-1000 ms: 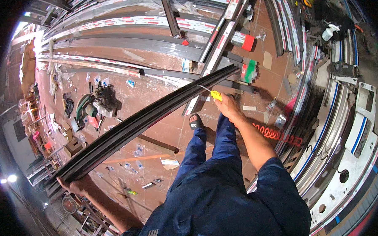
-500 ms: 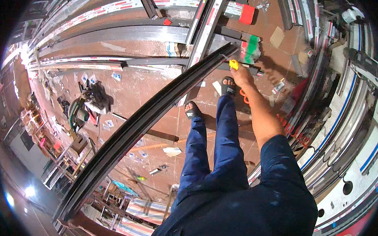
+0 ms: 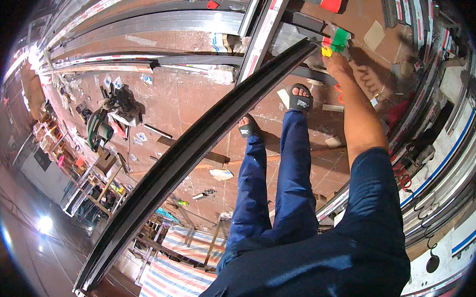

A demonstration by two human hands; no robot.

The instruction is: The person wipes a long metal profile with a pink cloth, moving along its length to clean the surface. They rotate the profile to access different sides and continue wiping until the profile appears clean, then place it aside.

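Observation:
A long dark grey channelled profile slants across the view from the lower left to the upper middle, bowed by the lens. My left hand is closed on its near end at the lower edge; most of that hand is cut off. My right arm reaches out to the far end. In my right hand is a yellow air blow gun, its thin nozzle close to the profile's far tip. An orange coiled hose hangs below that hand.
Long metal profiles lie stacked on the floor ahead, and more line the right side. A green power tool lies on the left. Striped sheeting is at the lower left. My sandalled feet stand beneath the profile.
My right hand and the blow gun have moved forward and right with the profile's far end. The view has shifted as well. My left hand keeps the near end.

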